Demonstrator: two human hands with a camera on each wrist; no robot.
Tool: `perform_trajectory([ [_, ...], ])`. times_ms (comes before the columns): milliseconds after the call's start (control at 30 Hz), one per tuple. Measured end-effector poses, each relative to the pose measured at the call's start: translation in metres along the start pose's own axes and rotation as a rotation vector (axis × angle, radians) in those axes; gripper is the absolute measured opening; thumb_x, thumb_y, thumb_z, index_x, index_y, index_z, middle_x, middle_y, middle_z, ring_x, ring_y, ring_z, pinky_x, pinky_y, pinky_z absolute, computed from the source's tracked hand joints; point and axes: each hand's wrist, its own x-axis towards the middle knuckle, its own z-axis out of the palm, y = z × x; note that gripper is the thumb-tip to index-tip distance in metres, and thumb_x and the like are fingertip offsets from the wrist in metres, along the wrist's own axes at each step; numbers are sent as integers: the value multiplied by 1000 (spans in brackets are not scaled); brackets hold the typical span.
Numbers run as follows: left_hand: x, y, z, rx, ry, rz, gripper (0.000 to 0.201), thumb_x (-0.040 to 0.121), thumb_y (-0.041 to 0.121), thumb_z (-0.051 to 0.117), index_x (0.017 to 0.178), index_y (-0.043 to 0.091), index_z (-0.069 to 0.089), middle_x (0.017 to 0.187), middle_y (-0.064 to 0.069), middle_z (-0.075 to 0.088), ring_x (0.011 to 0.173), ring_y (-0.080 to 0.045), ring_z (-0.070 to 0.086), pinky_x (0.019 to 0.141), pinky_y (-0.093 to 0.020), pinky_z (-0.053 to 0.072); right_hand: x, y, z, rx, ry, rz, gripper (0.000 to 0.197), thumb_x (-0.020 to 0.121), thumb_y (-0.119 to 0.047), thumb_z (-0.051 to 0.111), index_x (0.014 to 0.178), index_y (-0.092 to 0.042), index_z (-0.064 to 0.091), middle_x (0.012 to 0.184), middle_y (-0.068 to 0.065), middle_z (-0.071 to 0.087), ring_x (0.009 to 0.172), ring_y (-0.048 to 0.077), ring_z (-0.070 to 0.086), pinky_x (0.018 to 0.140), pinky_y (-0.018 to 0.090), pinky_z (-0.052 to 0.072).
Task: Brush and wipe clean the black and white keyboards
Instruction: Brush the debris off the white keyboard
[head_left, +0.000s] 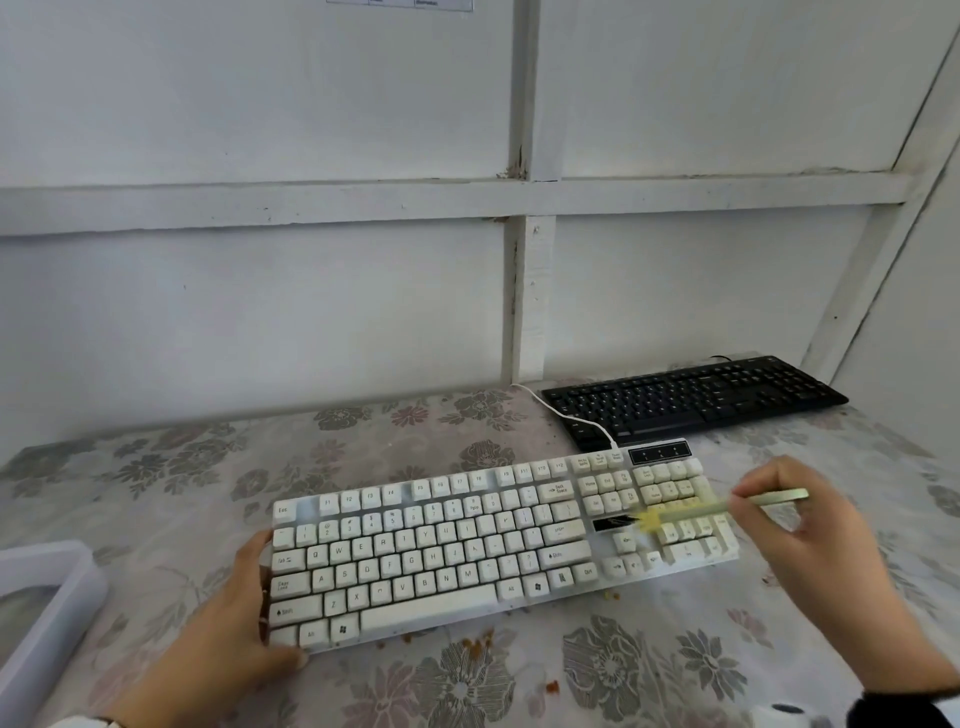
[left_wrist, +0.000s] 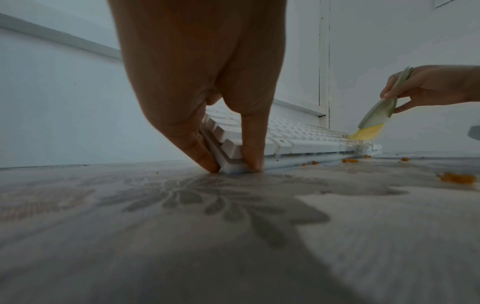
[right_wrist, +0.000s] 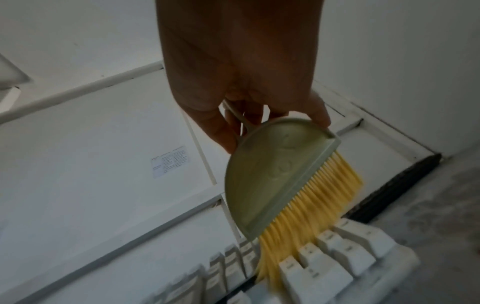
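1. Two hands are seen: the left hand is pressed with straight fingers against the white keyboard's left end.
2. One small brush is pinched in the curled right hand; its yellow bristles are touching the cream keys.
3. One black keyboard is laid farther back, by the wall.

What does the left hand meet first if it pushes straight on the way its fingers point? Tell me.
The left hand already touches the white keyboard at its left end, so it would likely just push that keyboard rightward.
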Motion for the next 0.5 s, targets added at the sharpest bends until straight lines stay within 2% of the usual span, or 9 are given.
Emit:
perform_trajectory([
  [67,0,-1,0,-4,5,6,106,36,34,70,117,58,6,98,10,60,84,-13,65,75,-36,55,-1,0,-3,2,35,-31,33,82,-3,66,69,-32,55,89,-13,60,78,4,54,62,11,40],
  [133,0,-1,0,-16,11,15,105,35,34,71,112,64,6,99,11,59,86,-12,65,76,-36,55,-5,-3,-2,138,-16,-38,26,82,-1,66,73,-25,60,82,-7,61,72,5,54,60,9,39],
  [233,-1,2,0,-13,-6,-3,112,43,23,75,130,47,8,102,13,57,88,-11,64,79,-36,54,-7,2,0,235,-103,8,20,83,0,65,78,-19,61,77,-4,61,70,5,54,60,11,40],
  [267,-1,3,-1,-12,-7,-6,113,43,23,75,130,44,7,102,13,57,88,-11,64,79,-36,54,-5,7,-2,204,-84,25,21,83,0,65,79,-20,60,77,-5,62,71,7,55,63,16,41],
  [333,-2,5,-1,-6,-4,-4,112,40,27,74,126,46,5,101,13,58,88,-10,65,78,-35,54,-2,14,-7,118,-14,64,22,83,-1,65,78,-21,59,77,-6,61,72,13,55,65,26,41],
  [433,-2,6,0,1,-1,-16,109,48,17,78,124,46,5,101,12,58,87,-11,64,79,-36,54,0,11,-15,65,80,90,25,83,-1,64,73,-22,58,79,-9,61,71,19,53,53,26,39],
  [500,-2,6,0,2,0,-25,110,51,13,78,127,45,6,101,11,57,88,-11,64,79,-36,54,0,8,-15,122,87,81,23,83,0,64,73,-21,58,79,-8,61,70,22,52,53,29,39],
])
